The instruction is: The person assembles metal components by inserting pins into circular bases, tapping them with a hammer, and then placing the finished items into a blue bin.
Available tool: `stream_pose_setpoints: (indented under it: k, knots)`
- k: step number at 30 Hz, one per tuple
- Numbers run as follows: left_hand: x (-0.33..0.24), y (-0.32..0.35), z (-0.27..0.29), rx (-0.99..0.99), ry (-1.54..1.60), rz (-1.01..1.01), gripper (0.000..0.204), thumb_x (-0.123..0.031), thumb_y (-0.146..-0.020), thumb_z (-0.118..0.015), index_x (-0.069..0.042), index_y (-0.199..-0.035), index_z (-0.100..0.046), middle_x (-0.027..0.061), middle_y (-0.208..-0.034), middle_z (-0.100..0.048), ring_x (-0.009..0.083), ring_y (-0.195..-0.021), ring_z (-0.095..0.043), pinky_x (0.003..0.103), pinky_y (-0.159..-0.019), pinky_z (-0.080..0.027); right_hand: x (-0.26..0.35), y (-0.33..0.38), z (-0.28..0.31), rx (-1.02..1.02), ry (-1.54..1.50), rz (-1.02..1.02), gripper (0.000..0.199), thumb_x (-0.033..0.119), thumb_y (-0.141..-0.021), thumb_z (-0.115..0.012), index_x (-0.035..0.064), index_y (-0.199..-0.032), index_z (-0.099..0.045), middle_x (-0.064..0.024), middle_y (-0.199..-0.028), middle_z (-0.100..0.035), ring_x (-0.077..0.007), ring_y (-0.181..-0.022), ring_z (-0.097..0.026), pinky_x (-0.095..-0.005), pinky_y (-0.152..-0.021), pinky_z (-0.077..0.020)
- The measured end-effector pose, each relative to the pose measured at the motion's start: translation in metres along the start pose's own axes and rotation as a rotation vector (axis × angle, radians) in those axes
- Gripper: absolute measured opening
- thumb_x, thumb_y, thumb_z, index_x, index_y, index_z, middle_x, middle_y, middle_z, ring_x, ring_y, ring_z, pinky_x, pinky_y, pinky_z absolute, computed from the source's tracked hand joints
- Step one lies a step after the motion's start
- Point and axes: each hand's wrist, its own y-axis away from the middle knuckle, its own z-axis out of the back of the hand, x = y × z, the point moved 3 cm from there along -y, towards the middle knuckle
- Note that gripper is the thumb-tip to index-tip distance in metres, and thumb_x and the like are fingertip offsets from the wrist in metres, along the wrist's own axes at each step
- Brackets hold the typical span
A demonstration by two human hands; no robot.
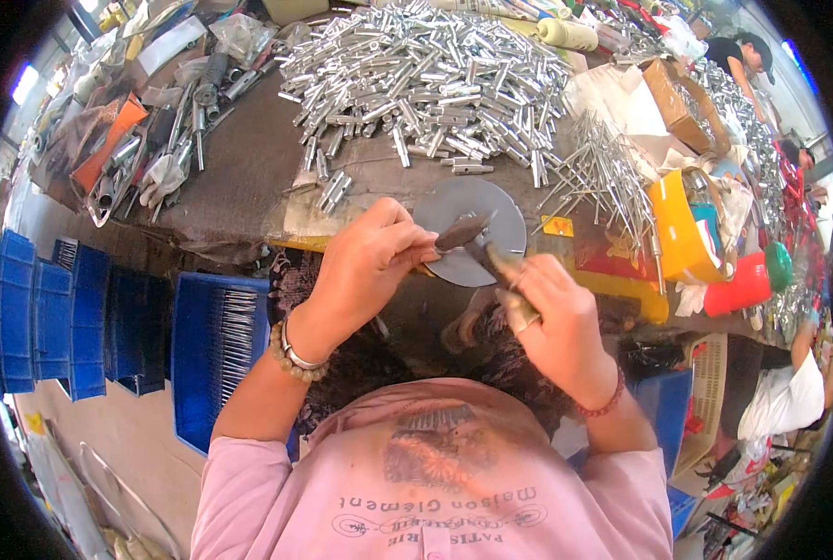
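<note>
Fingers of both hands are pinched shut on stuff. Left hand point(365, 266) grips a dark pointed piece point(460, 231), right hand point(556, 322) a small metal rod point(502, 271) over the grey disc point(491, 210)

Two hands are seen, the left hand point(365, 266) and the right hand point(556, 322). One grey disc point(477, 201) is counted. One heap of metal tubes point(426, 79), too many to count, is seen. One yellow tub point(682, 233) and one red bottle point(741, 285) are counted.
</note>
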Motion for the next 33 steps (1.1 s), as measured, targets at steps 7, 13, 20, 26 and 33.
stream_pose_setpoints:
  k: [7, 13, 20, 26, 33]
  knots:
    - [-0.002, 0.002, 0.000, -0.022, 0.018, -0.004, 0.021, -0.004, -0.086, -0.087, -0.006, -0.106, -0.082, 0.0079, -0.095, -0.064, 0.0234, -0.086, -0.065, 0.033, -0.075, -0.052, -0.036, -0.021, 0.011, 0.034, 0.049, -0.161, 0.043, 0.002, -0.087, -0.074, 0.0059, -0.131, -0.073, -0.0176, -0.106, -0.067, -0.0376, -0.095, -0.070, -0.0448, -0.082, -0.0579]
    - [0.000, 0.005, -0.001, -0.026, 0.031, 0.034, 0.023, -0.002, -0.086, -0.086, -0.007, -0.108, -0.083, 0.0072, -0.095, -0.063, 0.0232, -0.087, -0.064, 0.033, -0.076, -0.053, 0.003, -0.008, -0.007, 0.098, 0.267, -0.070, 0.022, 0.008, -0.082, -0.080, 0.0084, -0.101, -0.068, -0.0128, -0.115, -0.066, -0.0340, -0.101, -0.068, -0.0435, -0.081, -0.0570]
    - [-0.017, 0.019, -0.004, -0.248, -0.033, -0.066, 0.035, -0.004, -0.086, -0.087, -0.009, -0.120, -0.081, 0.0110, -0.097, -0.070, 0.0283, -0.084, -0.069, 0.037, -0.074, -0.054, 0.005, 0.014, -0.032, 0.223, -0.426, -0.480, 0.015, 0.006, -0.096, -0.074, 0.0030, -0.109, -0.067, -0.0091, -0.080, -0.069, -0.0222, -0.065, -0.068, -0.0355, -0.062, -0.0545]
    - [-0.022, 0.059, -0.032, -0.191, 0.627, 0.596, 0.055, -0.014, -0.111, -0.064, -0.010, -0.163, -0.046, 0.0036, -0.103, -0.075, 0.0069, -0.075, -0.064, 0.020, -0.061, -0.051, 0.009, 0.027, -0.050, 0.337, -0.947, -0.851, 0.019, 0.009, -0.103, -0.071, 0.0008, -0.120, -0.068, -0.0002, -0.082, -0.067, -0.0047, -0.065, -0.059, -0.0231, -0.059, -0.0485]
    - [-0.021, 0.063, -0.038, -0.201, 0.897, 0.664, 0.061, -0.015, -0.111, -0.063, -0.010, -0.167, -0.038, 0.0049, -0.104, -0.076, 0.0058, -0.075, -0.063, 0.019, -0.061, -0.050, 0.024, 0.031, -0.059, 0.344, -0.943, -0.832, 0.019, 0.005, -0.102, -0.070, 0.0009, -0.121, -0.067, 0.0002, -0.085, -0.067, -0.0045, -0.066, -0.059, -0.0224, -0.060, -0.0493]
